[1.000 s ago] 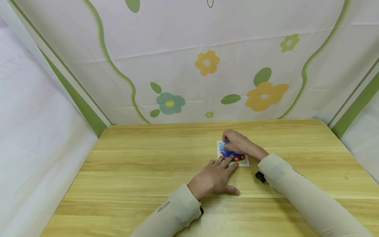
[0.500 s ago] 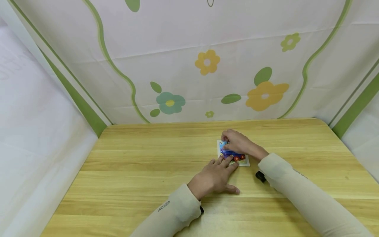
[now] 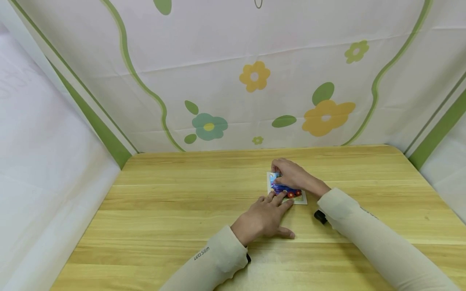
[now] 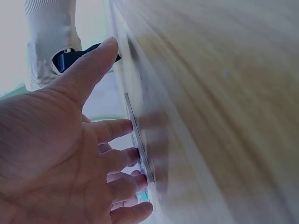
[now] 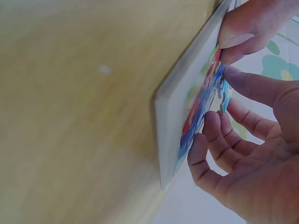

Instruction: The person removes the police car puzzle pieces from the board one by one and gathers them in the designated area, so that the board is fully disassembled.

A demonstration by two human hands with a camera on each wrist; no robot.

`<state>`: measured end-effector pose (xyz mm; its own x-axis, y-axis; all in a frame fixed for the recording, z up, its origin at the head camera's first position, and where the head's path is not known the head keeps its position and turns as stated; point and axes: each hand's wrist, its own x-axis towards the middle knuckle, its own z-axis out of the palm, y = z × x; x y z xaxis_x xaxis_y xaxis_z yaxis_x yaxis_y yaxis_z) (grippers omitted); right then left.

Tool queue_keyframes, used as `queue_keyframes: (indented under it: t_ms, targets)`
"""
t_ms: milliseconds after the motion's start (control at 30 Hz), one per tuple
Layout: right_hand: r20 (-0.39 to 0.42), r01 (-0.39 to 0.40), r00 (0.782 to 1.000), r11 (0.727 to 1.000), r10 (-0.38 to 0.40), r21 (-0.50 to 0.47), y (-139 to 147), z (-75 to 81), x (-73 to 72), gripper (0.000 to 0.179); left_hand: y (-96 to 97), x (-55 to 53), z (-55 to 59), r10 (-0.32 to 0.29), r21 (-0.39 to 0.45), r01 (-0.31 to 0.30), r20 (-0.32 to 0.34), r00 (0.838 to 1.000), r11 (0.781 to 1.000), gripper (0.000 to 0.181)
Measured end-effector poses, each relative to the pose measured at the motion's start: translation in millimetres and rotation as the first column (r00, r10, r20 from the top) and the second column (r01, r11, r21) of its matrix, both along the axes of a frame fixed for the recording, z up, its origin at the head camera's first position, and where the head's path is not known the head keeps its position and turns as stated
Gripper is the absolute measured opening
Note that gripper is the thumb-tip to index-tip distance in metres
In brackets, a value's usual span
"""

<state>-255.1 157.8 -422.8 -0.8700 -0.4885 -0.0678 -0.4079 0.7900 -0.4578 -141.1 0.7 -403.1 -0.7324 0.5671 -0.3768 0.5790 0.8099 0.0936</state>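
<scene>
Reaching in from the tabletop's near side, two beige sleeves with dark lettering lie above the pale yellow wood-grain tabletop. A black device shows below the right cuff.

Ahead of its cuff, the left hand is spread, palm down, its fingertips on the near-left part of a thin rectangular puzzle board with a white rim; its thumb points out to the right, beyond the board.

The board lies flat on the tabletop, right of the middle and nearer the far edge. Printed across it is a blue vehicle with red wheels, partly covered by the hands.

Over the board's far part, the right hand pinches a small light-blue puzzle piece between thumb and index finger, tilted against the board; whether it touches the board I cannot tell.

Beyond the tabletop's far edge hangs a white cloth with orange flowers, a teal flower and green leaves.
</scene>
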Motion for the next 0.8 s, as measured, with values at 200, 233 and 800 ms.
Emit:
queue_keyframes:
  t_ms: [200, 233, 800]
  targets:
    - [-0.019, -0.012, 1.0, 1.0, 0.012, -0.004, 0.2, -0.5, -0.2, 0.021, 0.3, -0.5, -0.2, 0.003, 0.001, -0.003, 0.008, 1.0, 1.0, 0.092]
    - [-0.014, -0.007, 1.0, 1.0, 0.007, -0.006, 0.0, -0.7, -0.1, 0.021, 0.4, -0.5, -0.2, 0.004, 0.001, -0.004, 0.009, 1.0, 1.0, 0.092]
    - [0.079, 0.037, 0.996, 0.997, -0.031, -0.066, 0.0, 0.5, 0.8, 0.02, 0.5, -2.2, -1.2, 0.004, 0.034, -0.003, -0.014, 1.0, 0.999, 0.086]
